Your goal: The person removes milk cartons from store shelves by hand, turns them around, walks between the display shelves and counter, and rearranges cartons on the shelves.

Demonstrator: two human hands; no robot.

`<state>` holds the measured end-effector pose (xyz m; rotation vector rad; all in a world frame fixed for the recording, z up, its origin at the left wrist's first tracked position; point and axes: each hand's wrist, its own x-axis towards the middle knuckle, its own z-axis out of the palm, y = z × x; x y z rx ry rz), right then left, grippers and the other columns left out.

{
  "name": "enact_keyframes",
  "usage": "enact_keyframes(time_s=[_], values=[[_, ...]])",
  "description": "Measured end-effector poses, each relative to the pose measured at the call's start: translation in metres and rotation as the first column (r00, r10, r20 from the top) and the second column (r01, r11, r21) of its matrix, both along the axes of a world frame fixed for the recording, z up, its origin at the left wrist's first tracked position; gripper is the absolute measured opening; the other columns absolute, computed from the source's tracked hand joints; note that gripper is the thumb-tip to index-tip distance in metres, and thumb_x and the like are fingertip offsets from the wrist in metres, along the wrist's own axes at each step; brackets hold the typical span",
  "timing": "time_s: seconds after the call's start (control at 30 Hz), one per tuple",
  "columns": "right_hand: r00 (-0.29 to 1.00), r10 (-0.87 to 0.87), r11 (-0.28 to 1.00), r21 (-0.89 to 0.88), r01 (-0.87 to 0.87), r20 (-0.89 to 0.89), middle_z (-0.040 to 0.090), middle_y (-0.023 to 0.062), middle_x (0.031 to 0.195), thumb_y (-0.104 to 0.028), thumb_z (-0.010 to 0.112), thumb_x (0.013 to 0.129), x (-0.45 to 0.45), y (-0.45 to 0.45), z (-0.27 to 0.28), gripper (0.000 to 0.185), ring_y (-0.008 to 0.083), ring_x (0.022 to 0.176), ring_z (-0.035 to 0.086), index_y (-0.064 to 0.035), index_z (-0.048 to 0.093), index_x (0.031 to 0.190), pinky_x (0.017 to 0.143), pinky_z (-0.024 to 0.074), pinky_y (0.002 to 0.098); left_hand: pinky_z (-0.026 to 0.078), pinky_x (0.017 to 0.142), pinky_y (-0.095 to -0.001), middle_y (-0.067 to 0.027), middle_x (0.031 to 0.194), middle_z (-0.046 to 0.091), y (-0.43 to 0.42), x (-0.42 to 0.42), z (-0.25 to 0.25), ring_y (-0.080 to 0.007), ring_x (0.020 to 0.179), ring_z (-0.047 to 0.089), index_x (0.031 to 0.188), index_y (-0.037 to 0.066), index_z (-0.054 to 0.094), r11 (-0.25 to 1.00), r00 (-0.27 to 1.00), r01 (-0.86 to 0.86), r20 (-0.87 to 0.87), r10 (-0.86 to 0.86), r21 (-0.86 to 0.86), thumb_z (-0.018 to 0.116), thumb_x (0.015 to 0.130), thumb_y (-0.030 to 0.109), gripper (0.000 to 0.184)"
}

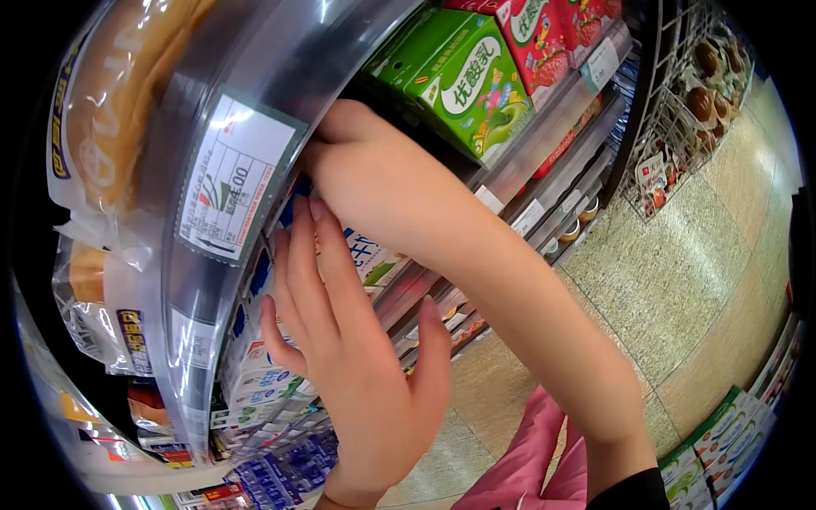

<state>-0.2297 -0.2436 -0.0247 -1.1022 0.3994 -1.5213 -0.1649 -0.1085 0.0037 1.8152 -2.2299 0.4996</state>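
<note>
My right hand (pixel 336 140) reaches in under the curved clear shelf edge. Its wrist and a bit of the hand show; the fingers are hidden behind the edge. Below it is my left hand (pixel 357 348), back upward, with fingers spread and thumb apart, holding nothing visible. Its fingertips are at the front of blue-and-white cartons (pixel 374 259), close beneath my right wrist; whether they touch is unclear. A green carton (pixel 476 93) stands on the shelf above my right forearm, beside red cartons (pixel 540 51).
A price label (pixel 238 178) is on the curved shelf edge, with bagged bread (pixel 127 93) left of it. A wire basket (pixel 671 127) holds packaged items at the upper right. More green-and-white boxes (pixel 731 442) stand at the lower right, beyond the tiled floor (pixel 671 280).
</note>
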Motion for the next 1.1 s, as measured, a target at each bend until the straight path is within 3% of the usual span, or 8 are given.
enact_keyframes(time_s=[0.07, 0.17, 0.27, 0.87, 0.97, 1.1], values=[[0.987, 0.070, 0.988, 0.144, -0.049, -0.145, 0.070, 0.0295, 0.103, -0.003, 0.058, 0.083, 0.002, -0.011, 0.016, 0.033, 0.0428, 0.100, 0.069, 0.0065, 0.067, 0.114, 0.085, 0.0558, 0.0439, 0.013, 0.117, -0.0492, -0.0164, 0.154, 0.040, -0.001, 0.000, 0.001, -0.0318, 0.143, 0.035, 0.150, 0.000, 0.037, 1.000, 0.999, -0.012, 0.039, 0.013, -0.006, 0.063, 0.083, 0.015, 0.074], [0.864, -0.195, 0.979, -0.048, 0.196, -0.465, 0.071, 0.0272, 0.103, -0.004, 0.060, 0.083, 0.063, -0.077, 0.002, 0.033, 0.0406, 0.097, 0.071, 0.0039, 0.069, 0.114, 0.083, 0.0578, 0.0433, 0.014, 0.117, -0.0498, -0.0165, 0.152, 0.041, -0.004, 0.000, 0.001, -0.0311, 0.142, 0.037, 0.151, 0.000, 0.036, 1.000, 0.998, -0.014, 0.065, 0.015, -0.007, 0.061, 0.082, 0.014, 0.074], [0.760, -0.239, 0.971, -0.134, 0.199, -0.604, 0.071, 0.0254, 0.106, -0.006, 0.060, 0.084, 0.070, -0.099, 0.010, 0.032, 0.0384, 0.098, 0.070, 0.0018, 0.070, 0.114, 0.083, 0.0576, 0.0427, 0.014, 0.116, -0.0501, -0.0167, 0.152, 0.041, -0.006, 0.003, -0.001, -0.0311, 0.140, 0.038, 0.152, 0.001, 0.035, 1.000, 0.996, 0.000, 0.092, 0.002, -0.029, 0.060, 0.083, 0.015, 0.075], [0.776, -0.333, 0.943, -0.203, 0.265, -0.535, 0.070, 0.0215, 0.111, -0.009, 0.059, 0.089, 0.064, -0.114, 0.017, 0.030, 0.0350, 0.103, 0.069, 0.0003, 0.069, 0.116, 0.086, 0.0555, 0.0389, 0.016, 0.113, -0.0507, -0.0181, 0.153, 0.037, -0.007, 0.000, -0.005, -0.0328, 0.140, 0.038, 0.154, 0.001, 0.029, 1.000, 0.992, -0.004, 0.128, 0.008, -0.030, 0.060, 0.082, 0.013, 0.080], [0.786, -0.342, 0.939, -0.209, 0.272, -0.515, 0.070, 0.0209, 0.111, -0.010, 0.059, 0.090, 0.063, -0.114, 0.020, 0.030, 0.0344, 0.103, 0.069, 0.0000, 0.069, 0.116, 0.087, 0.0551, 0.0383, 0.021, 0.106, -0.0491, -0.0207, 0.153, 0.037, -0.008, 0.001, -0.005, -0.0300, 0.136, 0.041, 0.152, -0.004, 0.030, 0.999, 0.982, 0.003, 0.189, 0.006, -0.044, 0.062, 0.079, 0.015, 0.082], [0.800, -0.358, 0.933, -0.216, 0.287, -0.482, 0.070, 0.0200, 0.112, -0.010, 0.058, 0.091, 0.061, -0.117, 0.029, 0.029, 0.0336, 0.104, 0.068, -0.0004, 0.069, 0.116, 0.088, 0.0546, 0.0375, 0.022, 0.106, -0.0483, -0.0208, 0.153, 0.037, -0.008, 0.000, -0.006, -0.0296, 0.136, 0.042, 0.152, -0.005, 0.030, 0.999, 0.981, 0.010, 0.195, 0.000, -0.048, 0.062, 0.079, 0.015, 0.081]])
